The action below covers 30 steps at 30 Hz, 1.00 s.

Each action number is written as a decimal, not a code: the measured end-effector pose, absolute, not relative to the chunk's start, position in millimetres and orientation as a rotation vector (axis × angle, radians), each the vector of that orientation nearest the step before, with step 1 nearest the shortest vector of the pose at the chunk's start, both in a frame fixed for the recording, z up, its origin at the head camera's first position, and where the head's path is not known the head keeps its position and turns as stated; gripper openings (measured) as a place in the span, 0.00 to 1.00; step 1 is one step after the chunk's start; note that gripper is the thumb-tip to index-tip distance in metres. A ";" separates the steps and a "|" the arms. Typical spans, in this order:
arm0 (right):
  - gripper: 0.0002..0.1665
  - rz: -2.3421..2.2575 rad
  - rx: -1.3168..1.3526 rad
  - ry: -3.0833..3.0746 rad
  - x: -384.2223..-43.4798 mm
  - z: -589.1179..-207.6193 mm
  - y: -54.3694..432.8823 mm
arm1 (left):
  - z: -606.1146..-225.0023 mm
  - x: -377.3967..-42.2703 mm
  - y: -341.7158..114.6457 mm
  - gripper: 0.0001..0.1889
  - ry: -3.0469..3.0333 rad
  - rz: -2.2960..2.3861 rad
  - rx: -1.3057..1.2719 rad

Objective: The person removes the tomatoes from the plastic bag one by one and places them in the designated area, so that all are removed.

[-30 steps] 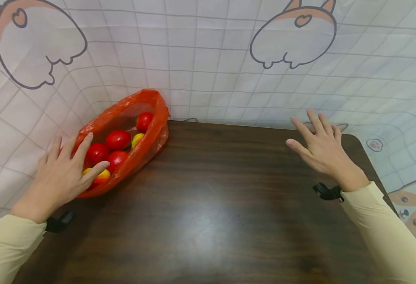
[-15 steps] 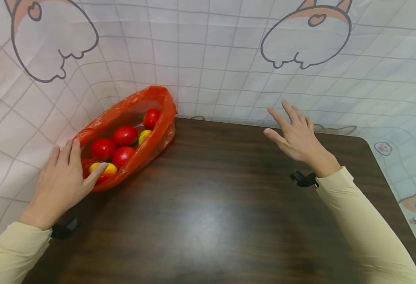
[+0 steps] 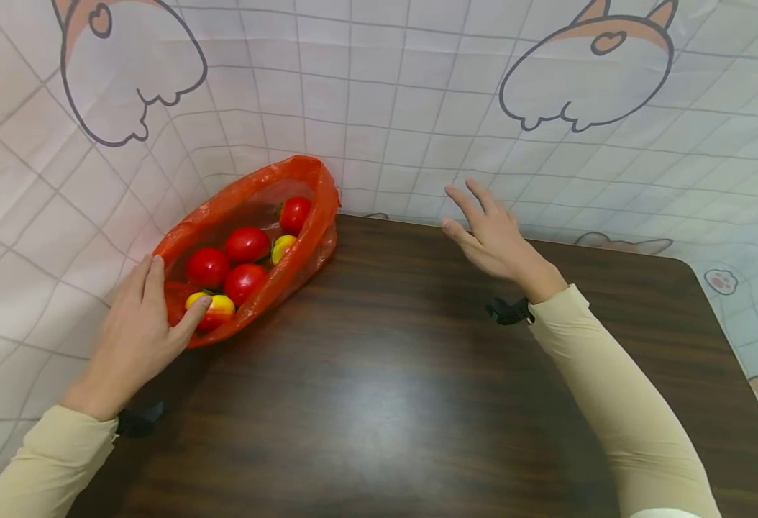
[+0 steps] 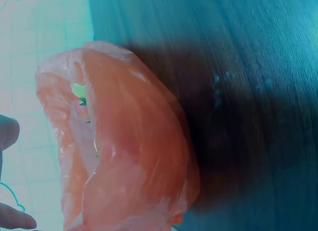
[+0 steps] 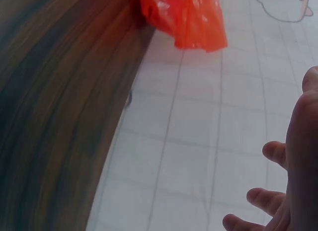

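An orange-red plastic bag (image 3: 298, 280) stands at the table's far left corner with its mouth facing up. Inside lie several shiny red round fruits (image 3: 247, 244) that look like tomatoes, and yellow-and-red ones (image 3: 213, 309). My left hand (image 3: 139, 331) is at the bag's near left end, fingers extended by the rim and thumb over the nearest yellow fruit; whether it touches the bag I cannot tell. In the left wrist view the bag (image 4: 139, 141) hides most of its contents. My right hand (image 3: 498, 241) hovers over the table's back edge, fingers spread, holding nothing.
The dark wood table (image 3: 379, 388) has a rounded far right corner. A white grid-patterned cloth (image 3: 405, 108) with cartoon dogs hangs behind it and along both sides. Black wrist straps (image 3: 510, 311) show at both cuffs.
My right hand has moved left toward the bag. The left hand has drawn back slightly to the bag's near end. The whole view has shifted, so the bag appears farther right.
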State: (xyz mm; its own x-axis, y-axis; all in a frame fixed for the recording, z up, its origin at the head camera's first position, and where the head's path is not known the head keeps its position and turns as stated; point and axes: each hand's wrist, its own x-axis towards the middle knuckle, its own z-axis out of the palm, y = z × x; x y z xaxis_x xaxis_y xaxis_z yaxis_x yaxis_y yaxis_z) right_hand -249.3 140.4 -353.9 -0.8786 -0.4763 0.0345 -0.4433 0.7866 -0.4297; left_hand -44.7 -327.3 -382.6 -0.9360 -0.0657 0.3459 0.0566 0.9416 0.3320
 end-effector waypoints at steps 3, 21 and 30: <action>0.52 -0.745 -0.773 2.845 -254.7 -358.6 124.6 | -383.4 -44.1 -325.8 0.46 -2.754 -0.556 0.063; 0.47 -1.079 -0.733 2.632 -277.3 -366.7 48.2 | -382.0 -28.6 -328.0 0.44 -2.693 -0.850 0.353; 0.44 -1.145 -0.642 2.521 -289.8 -367.1 11.2 | -389.4 -26.5 -338.6 0.36 -2.695 -0.878 0.372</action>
State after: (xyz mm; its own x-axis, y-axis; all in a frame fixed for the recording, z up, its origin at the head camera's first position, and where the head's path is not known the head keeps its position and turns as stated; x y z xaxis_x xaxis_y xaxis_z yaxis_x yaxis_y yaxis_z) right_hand -289.8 11.2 -367.1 -0.8557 -0.5107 -0.0833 -0.2733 0.5828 -0.7653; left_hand -26.5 -338.6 -389.4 -0.9269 -0.3264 0.1852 -0.1547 0.7820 0.6037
